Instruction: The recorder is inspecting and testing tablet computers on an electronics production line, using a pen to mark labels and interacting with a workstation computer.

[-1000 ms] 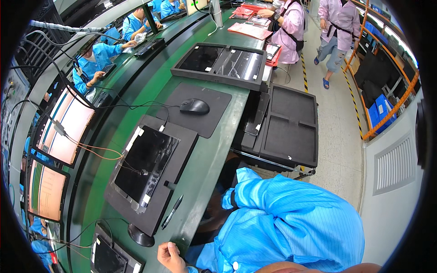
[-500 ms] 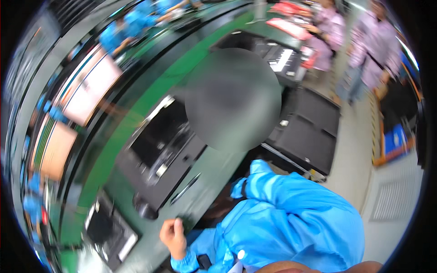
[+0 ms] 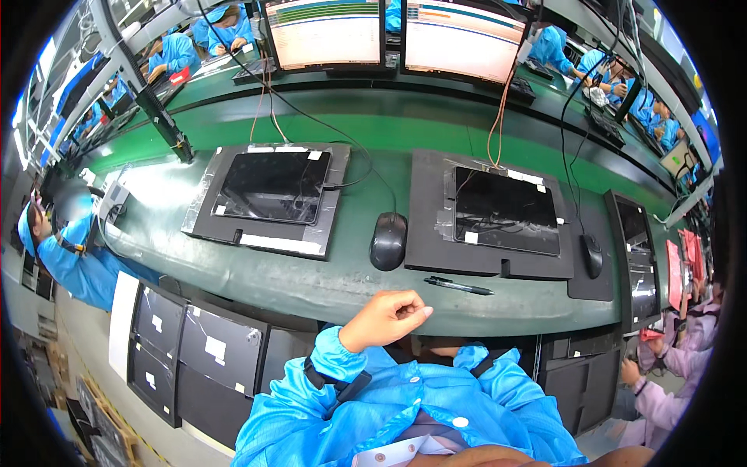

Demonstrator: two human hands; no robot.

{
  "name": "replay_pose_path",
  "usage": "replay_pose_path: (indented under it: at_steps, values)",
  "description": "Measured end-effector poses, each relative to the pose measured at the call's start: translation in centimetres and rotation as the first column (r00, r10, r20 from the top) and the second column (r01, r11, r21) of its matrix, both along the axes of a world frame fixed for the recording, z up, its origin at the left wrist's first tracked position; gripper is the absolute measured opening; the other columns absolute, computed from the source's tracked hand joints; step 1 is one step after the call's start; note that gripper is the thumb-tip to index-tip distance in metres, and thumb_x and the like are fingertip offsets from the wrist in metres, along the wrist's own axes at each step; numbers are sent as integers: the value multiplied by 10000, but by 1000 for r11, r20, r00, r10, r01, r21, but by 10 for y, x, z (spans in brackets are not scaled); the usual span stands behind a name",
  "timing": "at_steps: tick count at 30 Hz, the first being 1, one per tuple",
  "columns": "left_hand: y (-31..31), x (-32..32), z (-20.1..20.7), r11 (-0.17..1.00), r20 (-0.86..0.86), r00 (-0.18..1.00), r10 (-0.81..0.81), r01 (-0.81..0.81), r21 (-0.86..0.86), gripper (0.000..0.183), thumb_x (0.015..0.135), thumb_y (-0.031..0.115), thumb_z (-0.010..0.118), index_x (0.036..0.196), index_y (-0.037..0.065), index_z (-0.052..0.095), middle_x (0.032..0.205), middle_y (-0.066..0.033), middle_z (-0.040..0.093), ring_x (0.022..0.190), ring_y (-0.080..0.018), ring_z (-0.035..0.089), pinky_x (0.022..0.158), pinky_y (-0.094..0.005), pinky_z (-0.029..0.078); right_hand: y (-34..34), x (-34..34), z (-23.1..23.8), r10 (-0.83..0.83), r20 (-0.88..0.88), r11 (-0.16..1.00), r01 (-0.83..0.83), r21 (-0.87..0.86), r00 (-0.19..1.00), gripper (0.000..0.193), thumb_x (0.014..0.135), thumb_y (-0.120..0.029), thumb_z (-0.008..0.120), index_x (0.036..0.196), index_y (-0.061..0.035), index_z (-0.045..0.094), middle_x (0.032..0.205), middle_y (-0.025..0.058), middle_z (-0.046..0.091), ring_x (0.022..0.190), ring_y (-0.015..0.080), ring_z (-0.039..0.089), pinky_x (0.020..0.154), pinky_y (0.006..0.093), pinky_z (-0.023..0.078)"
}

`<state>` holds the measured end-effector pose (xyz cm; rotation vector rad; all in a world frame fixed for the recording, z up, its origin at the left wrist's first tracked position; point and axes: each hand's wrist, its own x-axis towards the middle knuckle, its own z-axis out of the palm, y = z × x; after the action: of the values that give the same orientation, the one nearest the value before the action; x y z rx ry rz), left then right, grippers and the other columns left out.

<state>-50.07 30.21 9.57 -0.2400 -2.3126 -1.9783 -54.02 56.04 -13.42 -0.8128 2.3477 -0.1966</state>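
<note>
Black pads [image 3: 429,233] cushion tablets [image 3: 506,212], presumably; left hand [image 3: 387,317] loosely clenched, empty, near pen [image 3: 461,286]; right hand [image 3: 446,352] half-hidden, can't tell grip.

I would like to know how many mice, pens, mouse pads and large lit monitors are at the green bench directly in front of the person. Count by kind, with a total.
Mice: 2
Pen: 1
Mouse pad: 1
Lit monitors: 2
Total: 6
</note>
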Motion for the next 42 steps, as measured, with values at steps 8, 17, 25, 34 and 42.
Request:
replay_pose_path:
  at_steps: [8,17,25,34,42]
  values:
    - [-76,28,39,881,-433,873,227,-373,-291,141,814,97,774,850,29,656,770,-72,641,708,-267,636,634,-374,501,-68,6,271,655,174,610,-379,-696,735,227,989,-236,598,1087,-54,692,1004,135,693,968,331,671,814,413,547]
    - [-227,-3,37,216,-258,863,435,-378,-900,879,820,516,750,1496,49,438,1579,-223,345,1515,-366,238,1199,-638,78,-275,-144,296,5,-698,710,-494,-501,716,299,876,-275,667,1082,-65,719,1045,146,661,1044,336,615,882,469,503]
    - [-243,-4,37,220,-245,900,360,-337,-915,929,793,563,760,1490,40,439,1556,-217,377,1489,-366,296,1182,-665,104,-327,-168,277,130,-624,765,-478,-432,771,274,831,-277,656,955,-51,746,1030,162,689,1011,358,654,879,481,528]
    - [-276,-14,46,-20,-571,798,190,-579,-815,619,772,-24,651,1371,116,582,1355,-121,613,1269,-334,577,1058,-468,465,-323,-146,361,216,-551,801,-469,-373,806,386,787,-393,654,884,-27,724,847,194,707,814,386,681,713,484,541]
    - [-227,64,89,173,-712,607,353,-790,-589,338,891,-7,671,1227,25,679,1165,-170,720,1025,-304,715,904,-351,550,-171,-118,378,1,-846,471,-747,-470,533,432,858,-440,728,1042,-49,738,1214,143,617,1161,311,576,945,432,463]
